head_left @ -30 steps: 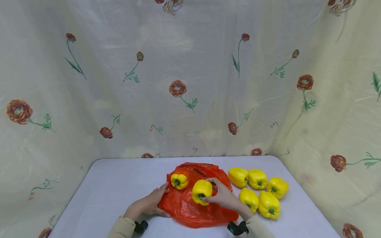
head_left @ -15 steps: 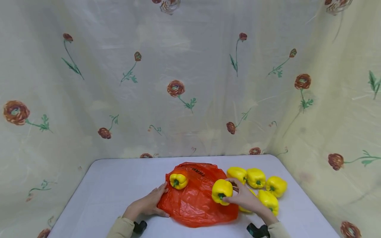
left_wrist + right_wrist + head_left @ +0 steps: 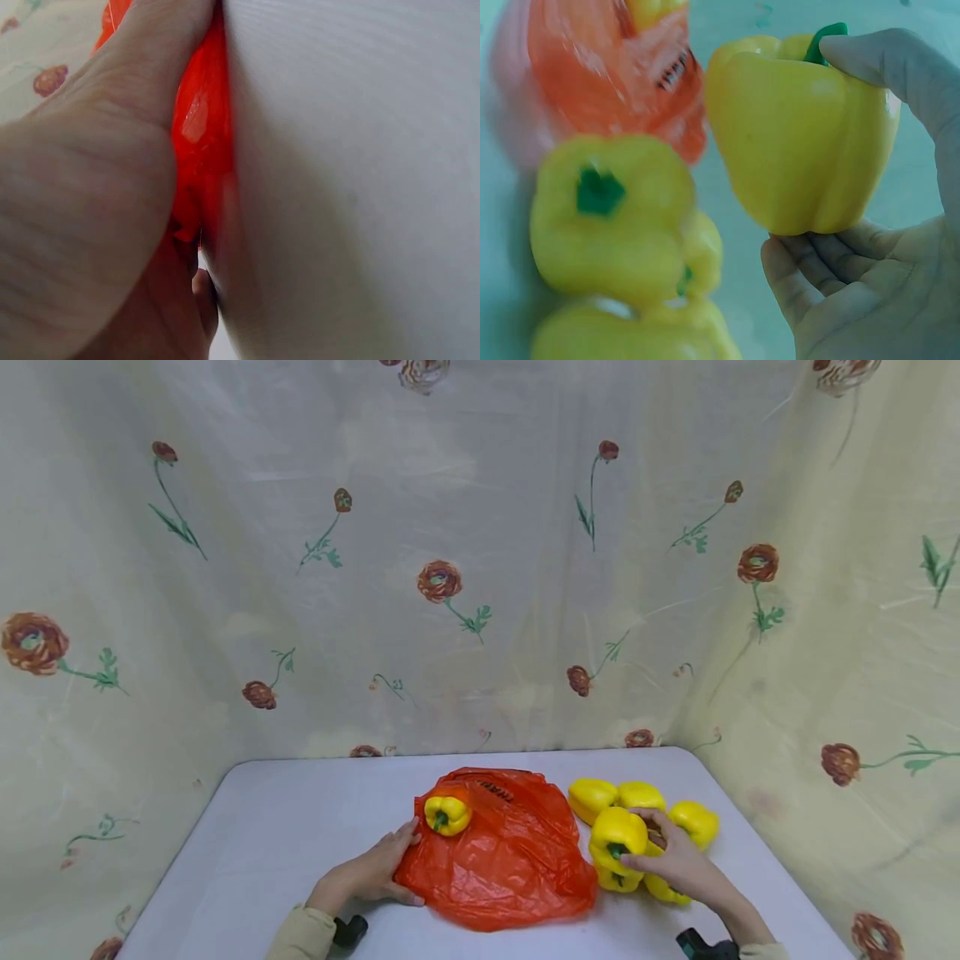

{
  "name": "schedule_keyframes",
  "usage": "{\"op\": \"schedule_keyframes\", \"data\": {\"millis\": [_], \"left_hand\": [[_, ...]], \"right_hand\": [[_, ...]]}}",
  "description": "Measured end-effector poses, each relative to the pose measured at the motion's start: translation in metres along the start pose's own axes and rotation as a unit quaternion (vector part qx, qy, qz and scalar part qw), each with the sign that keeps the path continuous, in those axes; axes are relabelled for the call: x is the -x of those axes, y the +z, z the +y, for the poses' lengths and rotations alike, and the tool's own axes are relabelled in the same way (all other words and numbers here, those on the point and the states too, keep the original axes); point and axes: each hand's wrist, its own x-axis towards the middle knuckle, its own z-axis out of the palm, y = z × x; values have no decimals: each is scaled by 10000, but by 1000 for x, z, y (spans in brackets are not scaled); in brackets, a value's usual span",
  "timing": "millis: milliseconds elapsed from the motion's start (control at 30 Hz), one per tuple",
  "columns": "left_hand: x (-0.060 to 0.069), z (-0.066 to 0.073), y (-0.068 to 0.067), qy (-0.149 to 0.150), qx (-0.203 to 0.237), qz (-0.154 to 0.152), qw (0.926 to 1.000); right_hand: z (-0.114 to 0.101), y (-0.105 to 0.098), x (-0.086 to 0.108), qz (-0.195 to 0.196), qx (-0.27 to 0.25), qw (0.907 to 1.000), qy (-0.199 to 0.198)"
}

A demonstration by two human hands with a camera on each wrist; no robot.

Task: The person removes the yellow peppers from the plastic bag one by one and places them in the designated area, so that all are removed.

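Note:
A yellow bell pepper (image 3: 617, 832) with a green stem is held between the thumb and fingers of my right hand (image 3: 678, 856), raised over other peppers. The right wrist view shows this pepper (image 3: 802, 142) with the thumb at its stem end and fingertips at the bottom. My left hand (image 3: 375, 867) rests against the left edge of a red plastic bag (image 3: 510, 860), its thumb spread from its fingers. Inside the bag's left part, one more yellow pepper (image 3: 447, 816) shows. In the left wrist view, red plastic (image 3: 202, 112) bulges beside the thumb, hiding most fingers.
Several yellow peppers (image 3: 592, 797) lie in a group on the right of the white table (image 3: 300, 802), partly covered by the right hand and its pepper. A flower-printed curtain (image 3: 450, 677) hangs behind the table and along its sides.
My right hand has carried the yellow bell pepper rightward from above the red bag to over the pepper group. The left hand stays at the bag's edge.

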Motion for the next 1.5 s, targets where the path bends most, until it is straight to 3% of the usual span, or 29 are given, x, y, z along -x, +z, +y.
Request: {"op": "schedule_keyframes", "data": {"millis": [267,500,800,1267,1500], "left_hand": [[-3,-1,2,-54,-16,-6,10000],[-1,0,2,-58,42,-3,10000],[-3,-3,3,-27,41,-15,10000],[0,1,2,-66,9,22,10000],[-1,0,4,-65,14,32,10000]], "right_hand": [[17,-37,16,235,184,9988,381],[34,-57,21,281,161,9978,572],[59,-71,26,687,240,9962,486],[80,-89,28,789,207,9878,1326],[95,-87,25,745,144,9861,1476]]}}
